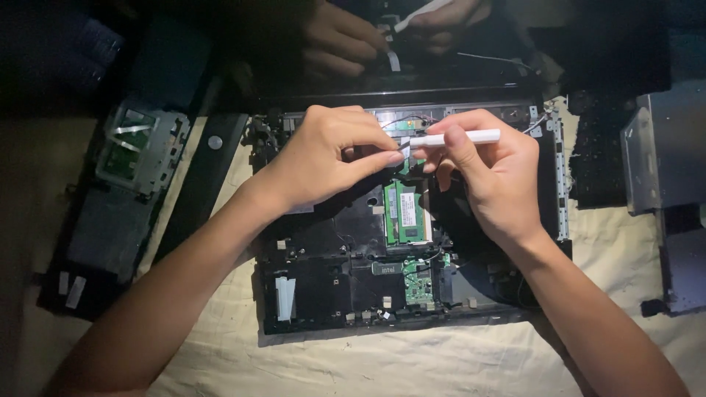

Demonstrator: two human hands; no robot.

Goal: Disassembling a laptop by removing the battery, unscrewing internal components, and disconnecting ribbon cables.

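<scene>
At the cloth's [412,360] left edge lies a dark panel [121,198] with a metal bracket. Your left hand [323,158] rests over the top middle of the open laptop [331,287], thumb and forefinger pinched shut at the tip of a white tool [471,137]. Just below sits a green memory stick [406,213], with a small green card [418,283] nearer the laptop's bottom edge. Your right hand [489,173] is closed around the tool, holding it level. A grey drive [665,147] lies at the right edge. Another person's hands [382,33] work at the top.

Makeshift repair spot: opened laptop [397,220] on cloth [412,364].
</scene>
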